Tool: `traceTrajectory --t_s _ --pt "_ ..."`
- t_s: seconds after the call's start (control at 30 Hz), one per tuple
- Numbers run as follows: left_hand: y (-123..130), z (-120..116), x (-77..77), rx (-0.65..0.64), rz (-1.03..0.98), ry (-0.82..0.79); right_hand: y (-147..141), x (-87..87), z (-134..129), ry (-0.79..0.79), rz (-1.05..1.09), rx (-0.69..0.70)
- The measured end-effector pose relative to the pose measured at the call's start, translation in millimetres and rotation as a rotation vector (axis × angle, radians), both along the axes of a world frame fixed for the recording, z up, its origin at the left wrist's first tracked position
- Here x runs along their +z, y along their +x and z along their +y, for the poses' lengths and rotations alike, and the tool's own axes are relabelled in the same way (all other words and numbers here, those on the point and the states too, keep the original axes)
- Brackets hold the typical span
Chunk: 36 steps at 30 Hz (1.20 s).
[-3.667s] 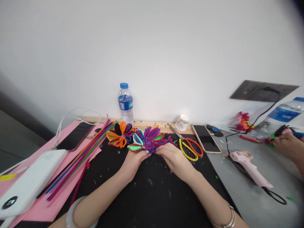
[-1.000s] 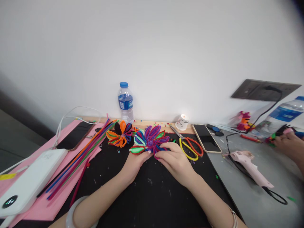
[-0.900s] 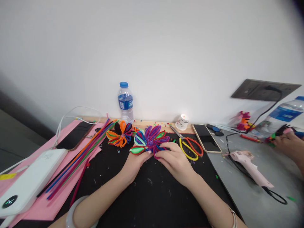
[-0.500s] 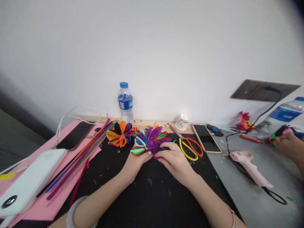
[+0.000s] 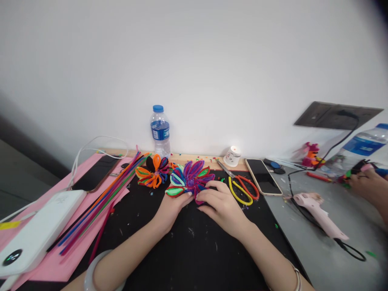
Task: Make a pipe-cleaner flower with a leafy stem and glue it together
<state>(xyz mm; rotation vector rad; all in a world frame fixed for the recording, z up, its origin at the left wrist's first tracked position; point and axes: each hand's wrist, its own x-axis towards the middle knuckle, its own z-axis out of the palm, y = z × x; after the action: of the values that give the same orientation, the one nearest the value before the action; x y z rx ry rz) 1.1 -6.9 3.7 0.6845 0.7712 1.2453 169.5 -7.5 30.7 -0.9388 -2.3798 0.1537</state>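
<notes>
A purple, green and red flower of fuzzy looped stems (image 5: 191, 180) is held up over the black mat (image 5: 194, 250). My left hand (image 5: 175, 205) grips its underside from the left, the thumb near the lower petals. On the right, the bent fingers of my right hand (image 5: 220, 204) pinch its lower right petals. A second flower, orange with black and blue petals (image 5: 154, 171), lies just to the left, touched by neither hand.
Scissors with yellow and red handles (image 5: 241, 190), a phone (image 5: 263, 177) and a pink glue gun (image 5: 321, 216) lie right. Fuzzy stems (image 5: 100, 202), a white power bank (image 5: 41, 230) and a bottle (image 5: 160, 131) are left. Another person's hand (image 5: 370, 186) works far right.
The held flower has tilted and turned slightly, its petals shifting a little left and facing the camera more. My right fingers have moved slightly along its right side.
</notes>
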Motion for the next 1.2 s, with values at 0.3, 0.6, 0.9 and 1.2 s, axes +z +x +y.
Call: traceTrajectory --t_s 0.3,0.6,0.9,1.2 --pt "-3.1 3.1 0.5 0.017 -0.059 0.011 2.4 -1.9 2.6 0.056 0.098 -0.007" --pt "-0.6 0.0 4.1 0.013 0.025 -0.027 -1.7 -2.6 -0.8 0.015 0.081 0.014" --pt "-0.6 0.3 2.4 0.033 0.098 -0.029 -5.2 0.0 -4.0 0.02 0.071 0.033" --pt "-0.6 1.1 1.9 0.056 0.064 -0.003 -9.8 1.8 -9.3 0.111 0.057 0.015"
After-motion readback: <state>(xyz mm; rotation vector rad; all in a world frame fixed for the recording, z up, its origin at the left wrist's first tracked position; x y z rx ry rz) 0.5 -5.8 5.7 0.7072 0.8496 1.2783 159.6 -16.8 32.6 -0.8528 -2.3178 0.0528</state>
